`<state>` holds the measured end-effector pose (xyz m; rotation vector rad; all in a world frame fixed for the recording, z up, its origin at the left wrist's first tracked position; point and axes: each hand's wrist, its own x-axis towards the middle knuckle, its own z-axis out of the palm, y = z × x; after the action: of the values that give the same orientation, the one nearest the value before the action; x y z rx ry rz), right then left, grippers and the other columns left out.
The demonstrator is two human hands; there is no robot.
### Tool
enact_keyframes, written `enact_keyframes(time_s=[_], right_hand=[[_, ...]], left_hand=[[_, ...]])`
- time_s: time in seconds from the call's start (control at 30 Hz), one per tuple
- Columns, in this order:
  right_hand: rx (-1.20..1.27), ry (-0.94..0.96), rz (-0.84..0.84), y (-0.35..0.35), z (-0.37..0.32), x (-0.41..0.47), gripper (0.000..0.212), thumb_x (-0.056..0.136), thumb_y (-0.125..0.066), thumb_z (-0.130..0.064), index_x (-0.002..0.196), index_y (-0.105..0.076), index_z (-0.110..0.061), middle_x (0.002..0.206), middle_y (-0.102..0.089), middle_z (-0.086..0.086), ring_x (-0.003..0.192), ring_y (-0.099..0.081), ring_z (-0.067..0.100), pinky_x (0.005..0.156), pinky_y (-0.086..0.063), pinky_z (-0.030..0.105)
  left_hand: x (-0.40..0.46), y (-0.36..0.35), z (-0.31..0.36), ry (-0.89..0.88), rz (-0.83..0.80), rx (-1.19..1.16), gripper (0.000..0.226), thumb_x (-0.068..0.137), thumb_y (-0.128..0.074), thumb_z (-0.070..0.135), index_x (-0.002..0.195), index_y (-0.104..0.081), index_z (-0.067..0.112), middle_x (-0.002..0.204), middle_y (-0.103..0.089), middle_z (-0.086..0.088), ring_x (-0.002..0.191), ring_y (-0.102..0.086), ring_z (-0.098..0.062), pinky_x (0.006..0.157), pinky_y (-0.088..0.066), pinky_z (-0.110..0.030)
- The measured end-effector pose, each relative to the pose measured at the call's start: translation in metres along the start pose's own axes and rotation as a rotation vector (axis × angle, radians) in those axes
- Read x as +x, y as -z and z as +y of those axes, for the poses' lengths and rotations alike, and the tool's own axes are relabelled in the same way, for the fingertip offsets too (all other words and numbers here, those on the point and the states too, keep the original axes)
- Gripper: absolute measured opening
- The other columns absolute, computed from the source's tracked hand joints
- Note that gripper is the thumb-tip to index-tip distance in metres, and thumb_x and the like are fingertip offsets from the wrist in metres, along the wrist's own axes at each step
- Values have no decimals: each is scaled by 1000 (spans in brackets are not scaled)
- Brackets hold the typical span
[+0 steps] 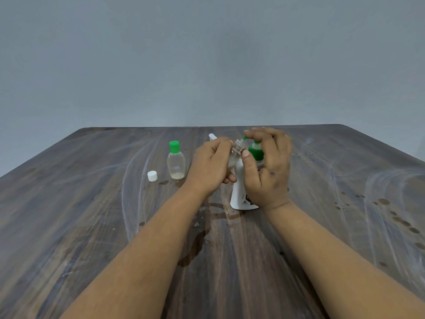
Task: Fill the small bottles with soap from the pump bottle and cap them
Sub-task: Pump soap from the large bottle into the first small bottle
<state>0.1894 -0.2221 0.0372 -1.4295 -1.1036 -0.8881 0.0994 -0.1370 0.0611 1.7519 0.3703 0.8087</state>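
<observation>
Two bare forearms reach in over the dark, streaked tabletop (96, 226), meeting near its middle. Left hand (210, 165): fingers curled round a small clear bottle (236, 151), uncapped, held off the surface, long axis tilted so the open neck points up and right toward the green spout.

Right hand (268, 165): arched over the green pump head (255, 150) of the white pump bottle (240, 194), fingertips on top, thumb down its near side. Looks like a press, not a grip; whether it closes round the pump I cannot tell.

Key relation: neck sits just beside the nozzle tip, left of the pump. Contact unclear. The fill depends on that mouth lying under the spout.

Left of both hands: a green-capped small bottle (176, 163), upright, a little soap at its bottom. A loose white cap (152, 176) sits just beside it.
</observation>
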Motion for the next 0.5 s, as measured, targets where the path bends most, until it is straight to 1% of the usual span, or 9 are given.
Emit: enact_keyframes(time_s=[0.07,0.13,0.2,0.27,0.37,0.4,0.5], right_hand=[[20,-22,23,-1,0,0,30,84,-50,-22,99,-69,-3,101,-57,4,97,-49,21,84,-37,19],[41,-26,28,0,1,0,30,83,-48,-19,97,-69,-3,101,-52,-3,96,-48,19,81,-40,24],[38,-6,9,0,1,-1,34,81,-46,-19,102,-68,-3,105,-52,-2,99,-47,19,84,-40,26],[44,-2,-7,1,1,-2,38,80,-46,-16,109,-66,-2,113,-53,4,105,-48,23,89,-38,24],[103,-65,7,3,-1,-1,45,71,-46,1,111,-66,-3,117,-53,1,107,-50,25,90,-40,24],[104,-68,8,3,-2,0,47,69,-45,3,110,-66,-3,116,-53,1,107,-50,24,90,-40,23],[78,-53,6,2,-1,0,43,70,-43,-4,105,-68,-4,111,-53,-2,102,-49,19,88,-39,22]], left_hand=[[0,0,0,4,3,-2,38,102,-37,22,96,-58,-9,75,-60,-31,49,-62,-24,44,-44,-24],[0,-1,0,9,7,-11,37,101,-38,21,93,-58,-8,72,-58,-30,47,-61,-23,43,-44,-23],[0,-1,0,11,7,-22,36,101,-38,21,88,-62,-3,70,-60,-25,47,-60,-23,43,-43,-23],[0,-1,-1,6,-2,-26,37,101,-37,21,89,-64,-2,76,-63,-29,47,-60,-23,43,-42,-23],[2,-1,-2,6,-12,-33,38,101,-37,21,91,-65,-3,88,-64,-33,46,-59,-23,44,-42,-23],[2,-1,-2,5,-11,-32,38,101,-37,21,91,-65,-3,90,-64,-32,45,-59,-23,45,-42,-23],[3,-1,-3,1,-12,-20,38,101,-37,21,93,-63,-5,90,-64,-32,46,-60,-22,45,-43,-23]])
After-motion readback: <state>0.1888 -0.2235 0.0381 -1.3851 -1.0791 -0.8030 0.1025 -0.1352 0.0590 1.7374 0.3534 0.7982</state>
